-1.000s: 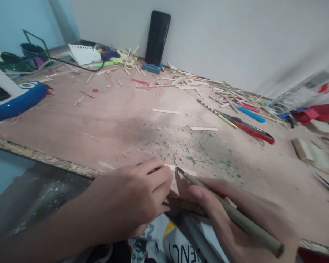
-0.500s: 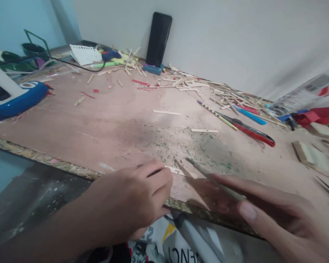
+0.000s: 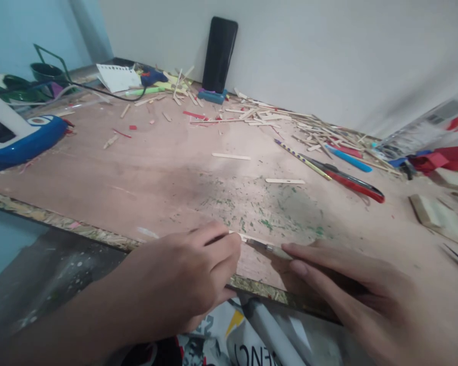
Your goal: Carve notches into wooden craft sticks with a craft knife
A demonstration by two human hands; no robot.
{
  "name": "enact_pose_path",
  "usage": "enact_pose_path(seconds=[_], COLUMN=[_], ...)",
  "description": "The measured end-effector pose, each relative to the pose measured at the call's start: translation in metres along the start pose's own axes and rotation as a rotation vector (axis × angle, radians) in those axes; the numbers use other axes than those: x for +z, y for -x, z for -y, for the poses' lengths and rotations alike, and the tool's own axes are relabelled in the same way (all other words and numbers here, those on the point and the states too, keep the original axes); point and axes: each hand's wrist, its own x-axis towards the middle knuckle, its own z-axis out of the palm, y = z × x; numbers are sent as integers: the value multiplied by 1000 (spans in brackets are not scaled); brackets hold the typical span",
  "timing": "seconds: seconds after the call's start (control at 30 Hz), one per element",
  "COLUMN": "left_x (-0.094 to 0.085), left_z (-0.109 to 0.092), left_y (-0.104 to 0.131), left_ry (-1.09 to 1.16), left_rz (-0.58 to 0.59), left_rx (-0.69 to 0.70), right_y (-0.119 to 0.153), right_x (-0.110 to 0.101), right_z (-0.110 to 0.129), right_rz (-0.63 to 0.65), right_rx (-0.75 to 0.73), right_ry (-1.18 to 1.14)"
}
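My left hand (image 3: 193,272) rests at the front edge of the worktable, its fingers closed on one end of a pale wooden craft stick (image 3: 243,236) that lies on the tabletop. Between the thumb and fingers of my right hand (image 3: 351,284) is a slim craft knife (image 3: 277,250) with a metal collar. Its blade points left and meets the stick close to my left fingertips. The stick's left end is hidden under my fingers.
Two loose craft sticks (image 3: 285,181) lie ahead, near green shavings (image 3: 267,223). A patterned pencil (image 3: 303,159) and a red-and-black utility knife (image 3: 356,186) lie at right. Behind are a stick pile (image 3: 259,116) and a phone (image 3: 220,56). A wooden block (image 3: 429,213) sits far right.
My right hand has moved left and brought the craft knife's blade down onto the stick; before, its tip was above and beyond it. My left hand has stayed in place.
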Motion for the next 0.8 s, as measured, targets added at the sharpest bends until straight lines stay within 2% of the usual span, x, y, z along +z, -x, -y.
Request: enact_pose_path(seconds=[0.1, 0.27, 0.4, 0.57, 0.67, 0.8], left_x=[-1, -2, -1, -1, -1, -2], left_z=[0, 0, 0, -1, -2, -2], left_y=[0, -1, -1, 1, 2, 1], left_ry=[4, -2, 20, 48, 42, 45], left_rz=[-3, 0, 10, -6, -27, -33], left_rx=[-3, 7, 5, -29, -29, -50], right_y=[-3, -2, 2, 11, 16, 16], right_x=[5, 11, 12, 20, 27, 29], right_z=[5, 6, 7, 9, 9, 8], right_rz=[44, 73, 114, 58, 10, 50], right_rx=[37, 68, 64, 2, 23, -2], right_ry=[-148, -193, -195, -117, -109, -31])
